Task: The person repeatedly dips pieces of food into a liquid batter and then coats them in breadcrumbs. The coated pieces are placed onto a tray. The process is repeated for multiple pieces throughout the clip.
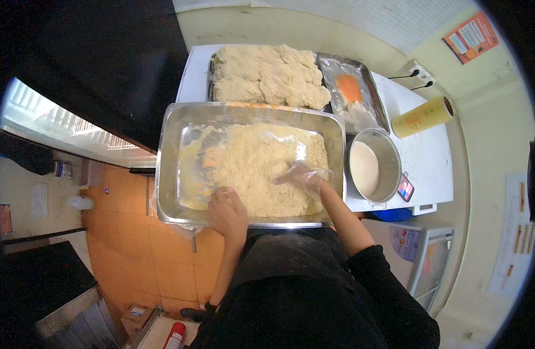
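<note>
A large steel tray [338, 144] lies before me, with pale breadcrumb-like crumbs [254, 165] spread over its middle and right side. My right hand [303, 175], in a clear plastic glove, is in the crumbs with fingers apart, pointing left. My left hand [228, 211] is at the tray's near edge, its fingers bent over the rim; the grip is partly hidden. Behind stands a tray heaped with crumb-coated pieces [267, 76]. Right of the big tray, a round metal pot [396, 152] holds a pale beige liquid [364, 168].
A smaller plastic-lined tray [374, 94] with an orange patch stands at the back right. A yellow roll of film [422, 117] and a phone [406, 188] lie on the white table [433, 161]. Below is a glass-fronted white appliance [407, 248]. A wall socket [421, 73] holds two plugs.
</note>
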A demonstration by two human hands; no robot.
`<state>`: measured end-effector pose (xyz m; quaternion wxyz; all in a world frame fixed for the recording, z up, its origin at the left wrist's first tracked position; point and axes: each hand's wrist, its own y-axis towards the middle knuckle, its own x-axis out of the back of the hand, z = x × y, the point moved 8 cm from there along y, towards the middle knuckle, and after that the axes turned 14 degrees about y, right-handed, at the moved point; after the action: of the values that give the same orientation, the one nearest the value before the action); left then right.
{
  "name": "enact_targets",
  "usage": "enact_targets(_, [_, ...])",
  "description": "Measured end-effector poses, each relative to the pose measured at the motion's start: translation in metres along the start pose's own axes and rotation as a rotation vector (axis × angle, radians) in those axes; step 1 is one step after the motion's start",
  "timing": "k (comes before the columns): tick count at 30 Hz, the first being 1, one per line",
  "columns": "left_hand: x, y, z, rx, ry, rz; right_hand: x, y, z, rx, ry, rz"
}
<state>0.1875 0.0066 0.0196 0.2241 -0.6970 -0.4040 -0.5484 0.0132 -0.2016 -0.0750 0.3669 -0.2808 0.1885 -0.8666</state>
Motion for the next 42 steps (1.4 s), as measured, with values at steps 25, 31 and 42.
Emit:
enact_targets(25, [0.004,0.001,0.000,0.013,-0.052,-0.013,0.067,-0.082,0.178,0.546,-0.522,-0.285])
enact_targets(31, [0.005,0.001,-0.001,-0.004,-0.033,-0.072,-0.007,-0.097,0.130,0.470,-0.626,-0.054])
enact_targets(42, [0.008,0.001,-0.003,-0.021,-0.023,-0.086,0.017,-0.096,0.048,0.138,-0.786,-0.220])
